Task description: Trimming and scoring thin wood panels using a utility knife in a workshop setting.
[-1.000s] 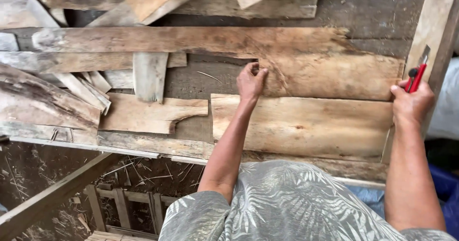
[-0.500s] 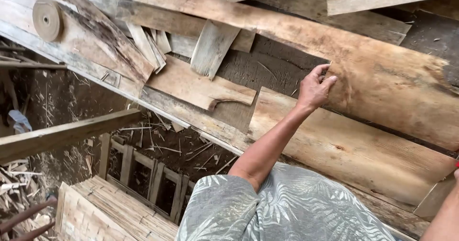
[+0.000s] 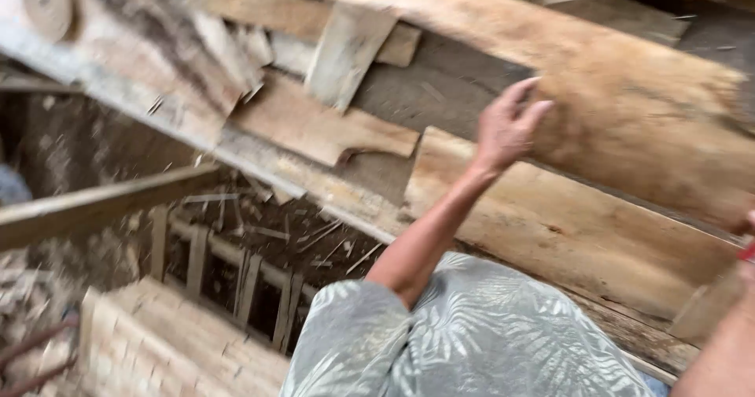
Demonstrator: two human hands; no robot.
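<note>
My left hand point(image 3: 505, 128) reaches forward, fingers apart and slightly curled, at the lower edge of a wide rough plank point(image 3: 653, 121); I cannot tell if it touches the wood. Just beneath lies a second pale plank point(image 3: 566, 232). Only a sliver of my right hand point(image 3: 747, 225) shows at the right edge, with a bit of a red-handled tool point(image 3: 748, 251) in it. The frame is blurred by motion. My patterned shirt fills the bottom middle.
A notched short board point(image 3: 314, 125) and a small upright offcut point(image 3: 346, 43) lie to the left among weathered planks. A round wooden disc point(image 3: 43, 3) sits top left. Below are a long beam point(image 3: 102, 200), a slatted frame point(image 3: 236, 275) and stacked slats point(image 3: 173, 342).
The view has swung left and down, tilting the planks. My left hand has lifted its fingers apart at the upper plank. My right hand has slid almost out of view.
</note>
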